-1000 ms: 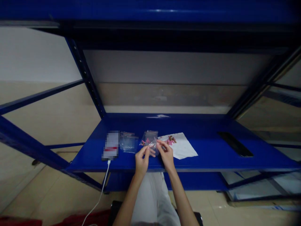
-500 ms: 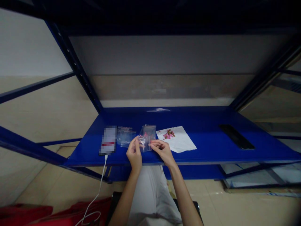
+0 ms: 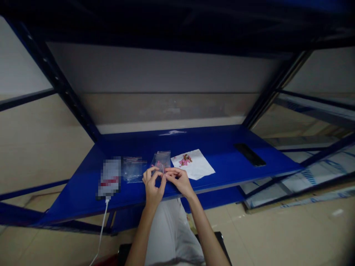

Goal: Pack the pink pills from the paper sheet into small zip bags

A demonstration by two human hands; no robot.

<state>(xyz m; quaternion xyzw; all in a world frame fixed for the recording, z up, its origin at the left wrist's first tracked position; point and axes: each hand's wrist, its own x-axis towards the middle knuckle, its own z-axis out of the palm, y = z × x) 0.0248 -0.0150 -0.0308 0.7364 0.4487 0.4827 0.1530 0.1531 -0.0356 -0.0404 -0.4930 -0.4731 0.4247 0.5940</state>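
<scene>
My left hand (image 3: 153, 183) and my right hand (image 3: 179, 181) meet near the front of the blue shelf. Their fingertips pinch a small clear zip bag (image 3: 163, 169), which the fingers partly hide. Pink beads show around the bag, but I cannot tell whether they lie inside it or in another bag (image 3: 164, 155) just behind. To the right, a cluster of pink and brown beads (image 3: 185, 160) rests on a white sheet of paper (image 3: 199, 168). Left of my hands, several clear zip bags (image 3: 134, 170) lie overlapping.
A phone (image 3: 110, 178) with a white cable (image 3: 103, 225) lies at the left of the blue shelf (image 3: 213, 142). A black phone-like slab (image 3: 250, 155) lies at the right. Dark blue posts (image 3: 74, 99) frame the shelf, with another level overhead.
My fingertips have come closer together at the bag's near edge, and my left fingers are more curled. The view has turned and tilted, shifting the shelf leftward in the picture.
</scene>
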